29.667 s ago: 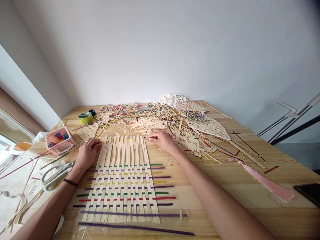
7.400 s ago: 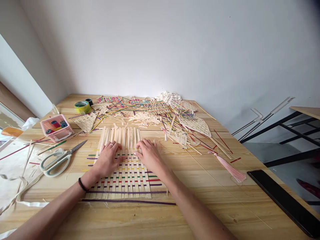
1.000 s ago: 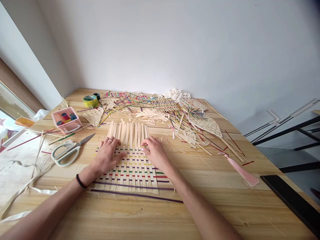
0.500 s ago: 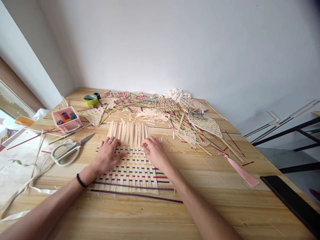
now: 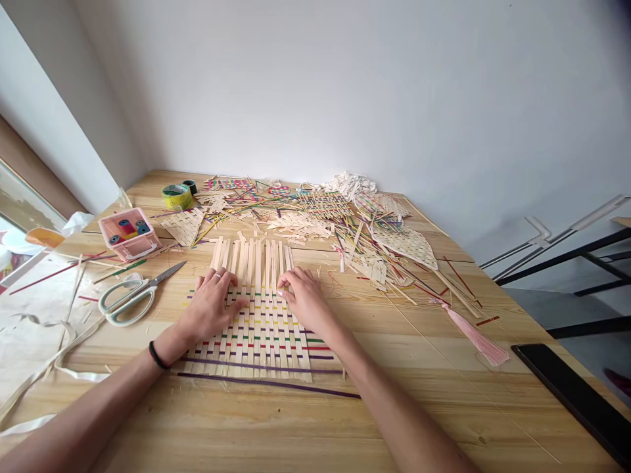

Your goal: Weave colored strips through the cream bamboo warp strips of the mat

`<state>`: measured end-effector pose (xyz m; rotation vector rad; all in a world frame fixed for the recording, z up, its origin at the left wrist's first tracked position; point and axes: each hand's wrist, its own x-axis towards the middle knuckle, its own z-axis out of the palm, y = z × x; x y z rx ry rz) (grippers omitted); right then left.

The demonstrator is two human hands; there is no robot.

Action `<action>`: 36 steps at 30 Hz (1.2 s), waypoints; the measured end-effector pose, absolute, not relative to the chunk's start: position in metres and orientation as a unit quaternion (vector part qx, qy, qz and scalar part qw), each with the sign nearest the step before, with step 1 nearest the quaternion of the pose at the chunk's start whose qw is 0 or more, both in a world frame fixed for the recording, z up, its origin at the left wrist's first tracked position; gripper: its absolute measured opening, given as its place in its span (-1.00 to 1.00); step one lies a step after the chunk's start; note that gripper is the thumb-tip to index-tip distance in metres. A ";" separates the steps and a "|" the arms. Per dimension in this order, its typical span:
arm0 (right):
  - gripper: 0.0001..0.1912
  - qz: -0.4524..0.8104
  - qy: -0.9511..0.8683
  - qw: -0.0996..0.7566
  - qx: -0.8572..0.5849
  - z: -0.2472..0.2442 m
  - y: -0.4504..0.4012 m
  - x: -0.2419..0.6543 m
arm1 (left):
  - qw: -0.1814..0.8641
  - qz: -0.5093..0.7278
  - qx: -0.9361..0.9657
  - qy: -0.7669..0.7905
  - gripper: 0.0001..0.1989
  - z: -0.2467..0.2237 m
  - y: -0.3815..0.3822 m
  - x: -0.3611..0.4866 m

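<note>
A woven mat (image 5: 266, 332) of pale flat strips, crossed by purple, red, green and yellow strips, lies on the wooden table. Its loose pale strip ends point away from me. My left hand (image 5: 211, 303), with a ring and a black wristband, rests on the mat's left side, fingers apart and thumb on the weave. On the right edge lies my right hand (image 5: 303, 295), its thumb and index finger pinched together at the weave; what is between them is too small to make out. A purple strip (image 5: 269, 385) lies just below the near edge.
Scissors (image 5: 128, 299) and a pink box (image 5: 129, 233) of thread spools stand at the left. Yellow tape (image 5: 176, 197) is behind them. Scrap strips (image 5: 300, 225) pile up at the back. At the right are a pink tassel (image 5: 476, 334) and a black object (image 5: 566, 401).
Both hands keep nearly the same place and pose on the mat. The whole view has shifted very slightly.
</note>
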<state>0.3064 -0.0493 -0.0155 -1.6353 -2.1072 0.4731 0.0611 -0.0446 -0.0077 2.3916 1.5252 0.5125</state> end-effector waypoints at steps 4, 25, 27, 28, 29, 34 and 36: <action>-0.82 0.168 -0.759 0.216 -0.591 -0.016 -0.048 0.305 | 0.129 0.178 0.824 0.522 -0.78 -0.009 -0.045 0.061; -0.83 0.156 -0.757 0.315 -0.551 0.007 -0.040 0.337 | 0.089 0.205 0.812 0.540 -0.76 0.002 -0.016 0.008; -0.83 0.166 -0.772 0.297 -0.537 0.012 -0.040 0.345 | 0.096 0.207 0.814 0.534 -0.78 0.000 -0.015 0.006; -0.83 0.171 -0.780 0.284 -0.530 0.012 -0.041 0.349 | 0.097 0.209 0.814 0.533 -0.78 -0.001 -0.015 0.005; -0.85 0.176 -0.788 0.269 -0.525 0.011 -0.042 0.352 | 0.097 0.211 0.814 0.533 -0.79 -0.002 -0.015 0.005; -0.82 0.195 -0.793 0.231 -0.529 -0.007 -0.054 0.362 | 0.099 0.213 0.808 0.540 -0.82 -0.001 -0.017 0.005; -0.80 0.195 -0.784 0.240 -0.538 -0.014 -0.057 0.365 | 0.110 0.212 0.808 0.538 -0.82 0.000 -0.017 0.004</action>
